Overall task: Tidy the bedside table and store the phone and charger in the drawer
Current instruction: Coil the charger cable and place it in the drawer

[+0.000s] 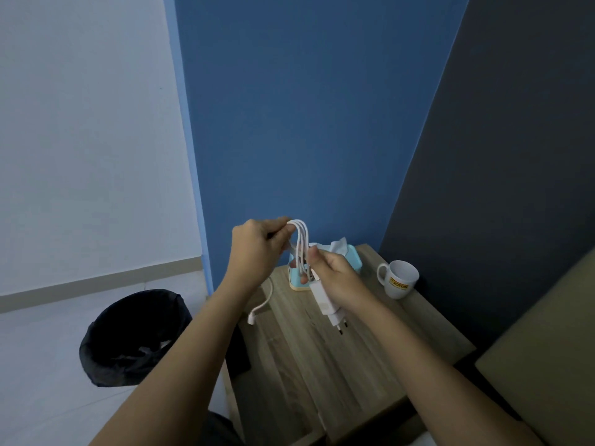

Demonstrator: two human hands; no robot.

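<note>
1. The left hand (257, 249) pinches the top of the looped white cable (301, 246) between thumb and fingers, closed tight on the loops.
2. The right hand (335, 278) is closed around the white charger (325, 300) and the lower ends of the loops; the plug's two pins point down and to the right.
3. Both hands hold the charger in the air above the bedside table (354, 358), not touching it. The free end of the cable hangs down below the left wrist, its connector level with the table's left edge.
4. The table top is pale wood grain and mostly bare. At its back stands a light blue tissue box (352, 257) with a white tissue sticking up, partly hidden by the hands.
5. A white mug (399, 280) with a yellow logo stands near the table's back right corner, well apart from the tissue box.
6. Behind the table the wall is blue; to the right it is dark grey, and to the left it is white.
7. On the pale floor left of the table stands a bin (135, 339) lined with a black bag.
8. I cannot see a phone or a drawer.
</note>
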